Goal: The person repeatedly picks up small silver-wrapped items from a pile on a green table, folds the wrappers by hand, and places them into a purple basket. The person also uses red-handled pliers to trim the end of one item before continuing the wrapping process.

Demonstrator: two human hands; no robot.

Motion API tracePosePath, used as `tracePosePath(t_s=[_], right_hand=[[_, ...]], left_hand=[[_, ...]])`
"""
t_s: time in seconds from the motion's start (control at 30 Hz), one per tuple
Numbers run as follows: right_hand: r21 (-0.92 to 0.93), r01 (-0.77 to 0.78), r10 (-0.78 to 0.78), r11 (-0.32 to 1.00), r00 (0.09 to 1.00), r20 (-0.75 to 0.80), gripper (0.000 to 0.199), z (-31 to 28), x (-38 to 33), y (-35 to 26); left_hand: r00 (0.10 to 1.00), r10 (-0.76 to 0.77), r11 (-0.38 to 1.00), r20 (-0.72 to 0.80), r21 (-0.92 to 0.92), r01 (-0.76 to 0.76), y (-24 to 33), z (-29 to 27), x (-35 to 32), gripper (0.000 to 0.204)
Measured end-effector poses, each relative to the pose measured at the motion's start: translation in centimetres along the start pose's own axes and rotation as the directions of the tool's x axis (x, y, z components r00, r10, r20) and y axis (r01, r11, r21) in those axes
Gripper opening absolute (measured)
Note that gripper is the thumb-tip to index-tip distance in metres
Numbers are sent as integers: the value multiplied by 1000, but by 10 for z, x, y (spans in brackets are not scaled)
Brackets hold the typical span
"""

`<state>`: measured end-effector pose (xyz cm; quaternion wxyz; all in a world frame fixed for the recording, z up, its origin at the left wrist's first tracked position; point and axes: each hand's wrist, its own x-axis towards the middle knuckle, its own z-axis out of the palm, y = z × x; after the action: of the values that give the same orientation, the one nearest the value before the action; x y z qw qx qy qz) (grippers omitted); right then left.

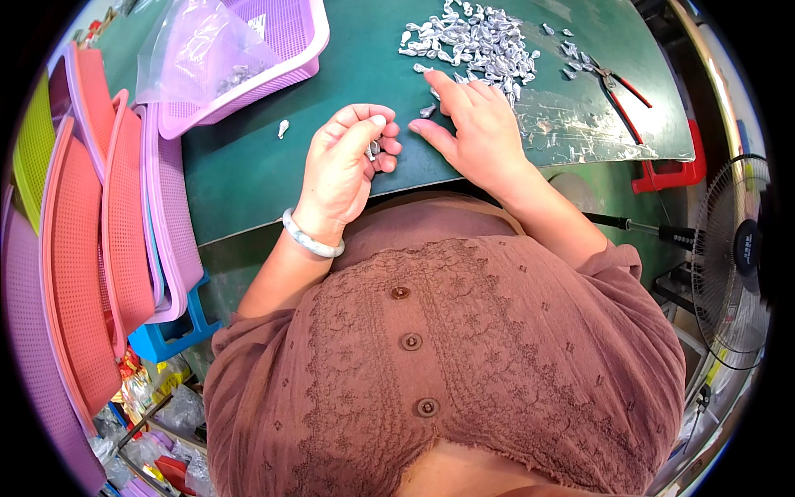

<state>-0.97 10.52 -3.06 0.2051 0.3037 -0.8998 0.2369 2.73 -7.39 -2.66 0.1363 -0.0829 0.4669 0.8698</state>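
My left hand [344,161], with a pale bangle on its wrist, is closed above the near edge of the green table. Its curled fingers hold small silvery metal pieces [373,151], mostly hidden by the fingers. Over the tabletop beside it, my right hand [480,128] has thumb and forefinger apart, with nothing seen between the fingertips. One loose silvery piece [427,110] lies on the table in that gap. Just beyond the right fingertips spreads a pile of similar teardrop-shaped silvery pieces [484,41]. A single silvery piece [283,129] rests left of my left hand.
Red-handled pliers [617,91] lie at the right of the table [248,190], near several stray pieces. A lilac basket [315,41] with a clear plastic bag [207,45] stands at far left. Stacked baskets [74,248] line the left side; a fan [729,257] stands right.
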Motion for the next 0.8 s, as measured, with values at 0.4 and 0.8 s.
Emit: tracePosePath(t_s=[0.4,0.8], right_hand=[[-29,-7,8,1000,999,37,47,6,4,-2],[21,-28,28,999,999,26,45,7,7,-2]], left_hand=[[1000,1,1000,-2,-30,-1,1,-1,-1,10],[1000,-11,1000,4,9,11,0,-2,0,11]])
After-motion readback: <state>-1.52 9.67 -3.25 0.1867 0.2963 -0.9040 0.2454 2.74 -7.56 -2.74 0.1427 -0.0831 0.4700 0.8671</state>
